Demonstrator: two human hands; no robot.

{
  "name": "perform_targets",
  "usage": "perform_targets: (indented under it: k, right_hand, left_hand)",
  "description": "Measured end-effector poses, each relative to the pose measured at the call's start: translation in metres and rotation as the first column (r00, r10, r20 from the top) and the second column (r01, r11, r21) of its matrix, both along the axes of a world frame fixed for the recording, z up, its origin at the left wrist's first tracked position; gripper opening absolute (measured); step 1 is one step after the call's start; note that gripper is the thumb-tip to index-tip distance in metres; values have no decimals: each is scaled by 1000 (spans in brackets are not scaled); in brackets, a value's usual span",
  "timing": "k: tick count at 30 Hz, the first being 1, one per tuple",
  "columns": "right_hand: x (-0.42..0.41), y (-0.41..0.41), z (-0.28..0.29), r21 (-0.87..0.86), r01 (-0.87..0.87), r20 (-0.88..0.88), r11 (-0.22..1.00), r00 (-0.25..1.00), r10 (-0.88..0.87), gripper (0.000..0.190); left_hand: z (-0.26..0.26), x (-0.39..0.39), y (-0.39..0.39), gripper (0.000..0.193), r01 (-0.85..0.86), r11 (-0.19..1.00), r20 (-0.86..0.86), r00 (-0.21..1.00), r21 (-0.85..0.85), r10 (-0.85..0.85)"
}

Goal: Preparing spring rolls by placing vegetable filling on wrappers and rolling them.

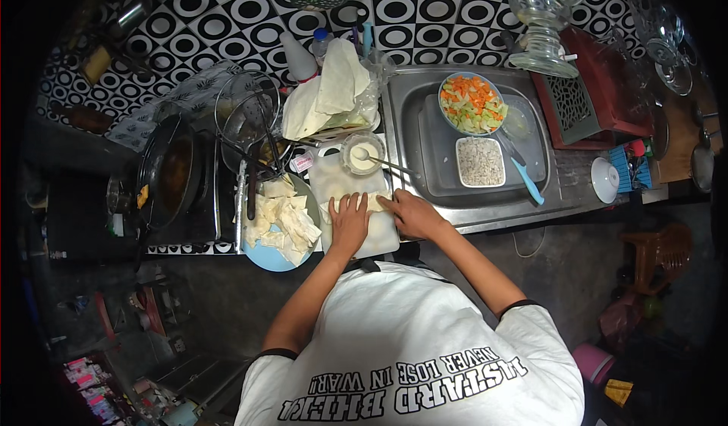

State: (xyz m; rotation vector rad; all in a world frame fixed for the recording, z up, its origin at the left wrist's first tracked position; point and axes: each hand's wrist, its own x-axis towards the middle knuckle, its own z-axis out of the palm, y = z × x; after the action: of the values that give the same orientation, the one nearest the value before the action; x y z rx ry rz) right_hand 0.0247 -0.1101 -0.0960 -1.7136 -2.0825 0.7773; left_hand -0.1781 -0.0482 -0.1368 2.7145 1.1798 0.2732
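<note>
A pale strip of folded wrapper sheet (373, 203) lies across a white cutting board (380, 238). My left hand (348, 221) rests on it, palm down with the fingers spread. At the strip's right end, the index finger of my right hand (418, 215) touches it while the other fingers curl; whether it pinches the sheet cannot be told. Just beyond the strip, a bowl of creamy white paste (364, 154) holds a metal spoon (389, 164). Left of the board, torn wrapper pieces (284, 218) are heaped on a blue plate (273, 255). Larger sheets (335, 84) are stacked behind the bowl.
Over the sink (404, 119) are a bowl of chopped carrot and greens (473, 104), a square dish of pale chopped pieces (480, 162) and a blue-handled knife (528, 181). A wok (170, 170) and wire strainer (247, 119) stand left. A glass dispenser (543, 39) rises at back right.
</note>
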Motion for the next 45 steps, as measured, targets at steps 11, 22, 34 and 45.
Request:
perform_targets:
  k: [11,22,34,45]
  right_hand:
    - [-2,1,-20,11,1,50,1000,999,-2,54]
    - [-6,9,0,-25,41,58,999,998,-39,57]
    - [-2,-3,-11,-66,86,149,994,986,-76,61]
    - [-9,-12,-6,-86,175,-6,981,984,-176,59]
  left_hand:
    - [0,-3,-1,46,8,999,-2,1000,38,-7]
    - [-2,-4,1,50,24,1000,-7,1000,-5,-24]
    - [-3,-1,0,62,84,996,-97,991,-34,-87]
    - [0,-17,3,67,-23,997,-2,1000,-75,23]
